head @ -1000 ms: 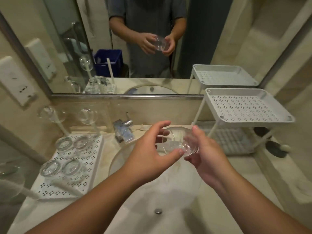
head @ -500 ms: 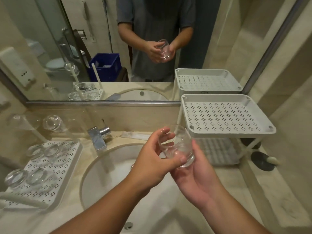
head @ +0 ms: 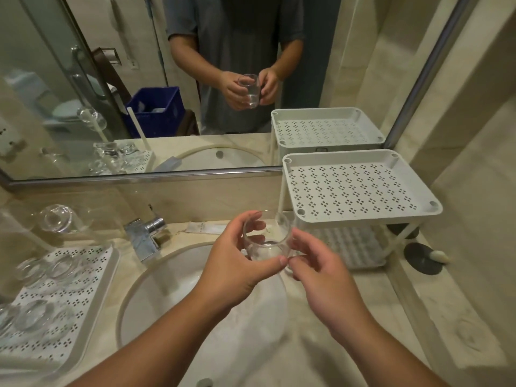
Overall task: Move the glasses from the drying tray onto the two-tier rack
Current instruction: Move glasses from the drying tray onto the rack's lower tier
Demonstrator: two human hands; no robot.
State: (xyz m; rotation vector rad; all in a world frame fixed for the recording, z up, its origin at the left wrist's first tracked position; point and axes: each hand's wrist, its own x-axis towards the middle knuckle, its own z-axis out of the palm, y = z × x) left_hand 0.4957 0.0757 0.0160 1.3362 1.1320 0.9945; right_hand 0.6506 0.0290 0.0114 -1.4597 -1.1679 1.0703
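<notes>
A clear drinking glass (head: 265, 241) is held upright over the far rim of the sink, between both hands. My left hand (head: 237, 261) wraps its left side, thumb across the bottom. My right hand (head: 321, 272) touches its right side with thumb and fingertips. The white perforated two-tier rack (head: 360, 188) stands at the right, just beyond the glass; both its tiers are bare. The white drying tray (head: 92, 300) lies at the left with several clear glasses (head: 55, 270) on it, blurred.
A chrome tap (head: 145, 236) stands behind the round sink (head: 167, 297). A wide mirror (head: 167, 79) covers the wall and shows a person holding the glass. A dark round stopper (head: 423, 258) lies right of the rack. A marble ledge runs along the right.
The glass has turned from tilted to upright and sits nearer the rack. The view has swung right, so the tray is now at the left edge.
</notes>
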